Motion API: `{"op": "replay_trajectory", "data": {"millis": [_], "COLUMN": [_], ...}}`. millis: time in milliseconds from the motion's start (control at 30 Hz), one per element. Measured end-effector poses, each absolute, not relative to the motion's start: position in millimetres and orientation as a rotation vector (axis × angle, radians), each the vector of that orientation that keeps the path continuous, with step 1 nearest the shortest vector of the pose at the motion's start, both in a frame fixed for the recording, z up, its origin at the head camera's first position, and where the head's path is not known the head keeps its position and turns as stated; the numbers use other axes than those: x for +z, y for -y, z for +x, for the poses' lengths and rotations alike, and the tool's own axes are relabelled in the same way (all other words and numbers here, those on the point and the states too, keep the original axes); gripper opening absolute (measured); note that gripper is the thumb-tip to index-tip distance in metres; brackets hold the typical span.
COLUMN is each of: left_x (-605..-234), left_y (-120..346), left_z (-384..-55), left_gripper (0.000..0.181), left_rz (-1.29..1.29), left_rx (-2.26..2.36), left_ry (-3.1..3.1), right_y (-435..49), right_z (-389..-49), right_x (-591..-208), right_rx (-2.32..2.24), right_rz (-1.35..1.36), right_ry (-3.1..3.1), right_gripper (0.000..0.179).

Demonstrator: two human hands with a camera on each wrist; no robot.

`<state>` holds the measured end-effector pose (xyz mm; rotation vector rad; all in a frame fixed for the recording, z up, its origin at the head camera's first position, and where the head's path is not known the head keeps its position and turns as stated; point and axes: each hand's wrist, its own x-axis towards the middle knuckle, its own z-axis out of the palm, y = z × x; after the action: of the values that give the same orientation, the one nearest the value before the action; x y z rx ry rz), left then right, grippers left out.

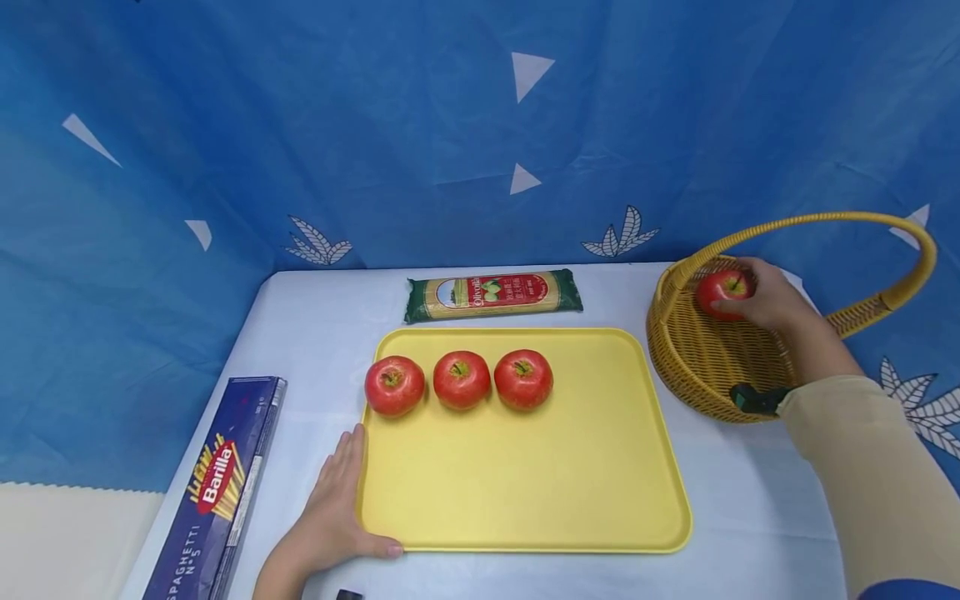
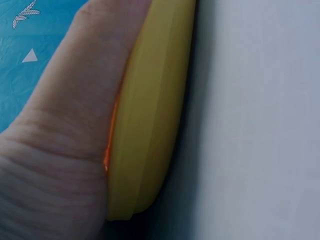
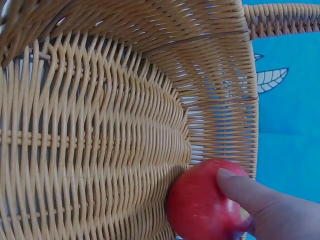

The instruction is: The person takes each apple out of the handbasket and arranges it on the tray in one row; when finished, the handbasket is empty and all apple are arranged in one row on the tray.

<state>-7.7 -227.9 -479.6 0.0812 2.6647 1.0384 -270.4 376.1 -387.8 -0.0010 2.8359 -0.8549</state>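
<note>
In the head view, three red apples stand in a row along the back of a yellow tray [image 1: 525, 483]: a left apple [image 1: 394, 386], a middle apple [image 1: 461, 380] and a right apple [image 1: 523, 380]. My left hand [image 1: 333, 508] rests against the tray's near left corner, fingers straight along its side and thumb at the front rim. Inside a wicker basket [image 1: 712, 358] at the right, my right hand [image 1: 776, 300] grips another red apple [image 3: 205, 200] near the far wall. The right wrist view shows the thumb on that apple; the other fingers are mostly hidden.
Behind the tray lies a green-ended pack of Olivoilà pasta [image 1: 493, 295]. A blue Barilla spaghetti box [image 1: 217, 492] lies at the left table edge. The basket's tall handle [image 1: 817, 218] arches over the right forearm. A blue curtain [image 1: 420, 133] hangs behind the table.
</note>
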Motion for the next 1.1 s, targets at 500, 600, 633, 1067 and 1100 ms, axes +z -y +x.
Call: {"op": "replay_trajectory", "data": {"millis": [500,600,633,1067,1100], "left_x": [-479,-477,-477,-476,-476], "left_y": [227,226,226,227,227], "left_z": [-7,-7,-7,-8,-8], "left_gripper": [0.161,0.162,0.162,0.162,0.162], "left_rz": [0.086,0.079,0.077,0.070,0.069], "left_rx": [1.035,1.035,1.035,1.022,1.019], "left_ry": [-2.678,-2.673,-2.670,-2.657,-2.657], "right_y": [-376,-379,-380,-378,-376], "right_z": [-267,-267,-266,-240,-236], "right_x": [-383,-381,-379,-344,-341], "right_rx": [-0.708,-0.653,-0.638,-0.579,-0.568], "right_rz": [-0.097,-0.102,-0.111,-0.149,-0.156], "right_ry": [-2.735,-2.703,-2.689,-2.643,-2.664], "right_gripper": [0.093,0.092,0.093,0.097,0.096]}}
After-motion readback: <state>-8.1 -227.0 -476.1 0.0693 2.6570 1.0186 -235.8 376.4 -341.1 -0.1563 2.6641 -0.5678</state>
